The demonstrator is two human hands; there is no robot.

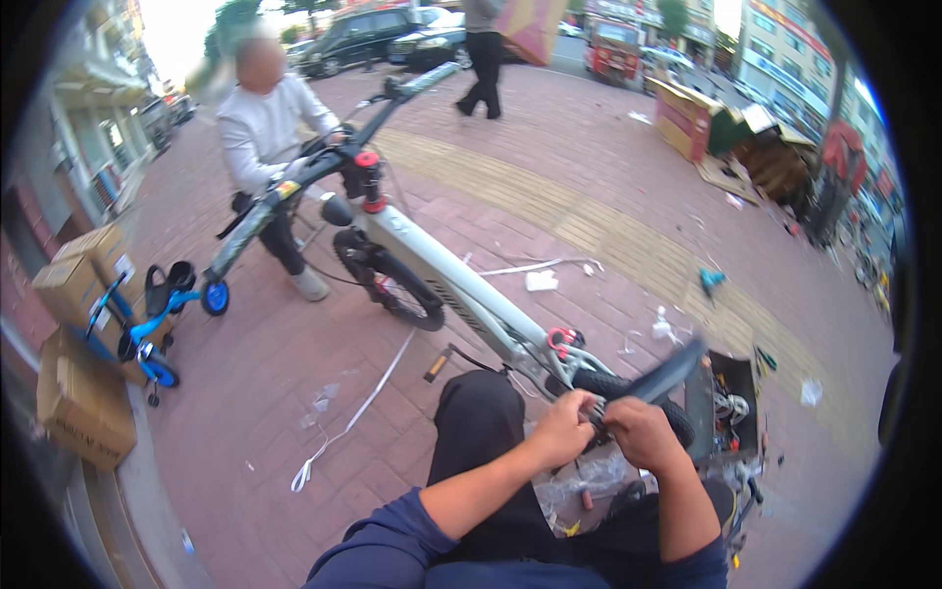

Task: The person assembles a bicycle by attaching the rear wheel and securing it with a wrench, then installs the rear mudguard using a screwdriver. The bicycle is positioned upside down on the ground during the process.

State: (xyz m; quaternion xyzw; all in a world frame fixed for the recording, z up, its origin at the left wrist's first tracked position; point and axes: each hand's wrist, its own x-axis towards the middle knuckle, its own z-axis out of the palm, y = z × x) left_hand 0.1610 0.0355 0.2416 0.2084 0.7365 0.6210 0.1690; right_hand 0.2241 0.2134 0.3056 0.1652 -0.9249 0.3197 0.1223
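A bicycle with a pale silver frame [442,270] stretches from upper left to lower right in front of me. At its rear end, next to the dark tyre [677,420], my left hand [564,427] has its fingers pinched together. What it grips there is too small and hidden to name. My right hand [643,432] is beside it, almost touching, closed at the near end of a long black mudguard [662,373]. The mudguard slants up and away to the right, its far tip blurred. My right fingers partly hide its near end.
A person [265,123] stands by the handlebar [324,162], hands near it. An open toolbox [734,398] sits right of the rear wheel. Clear plastic wrap [589,476] lies between my legs. Cartons [88,402] and a small blue bike [152,324] stand left.
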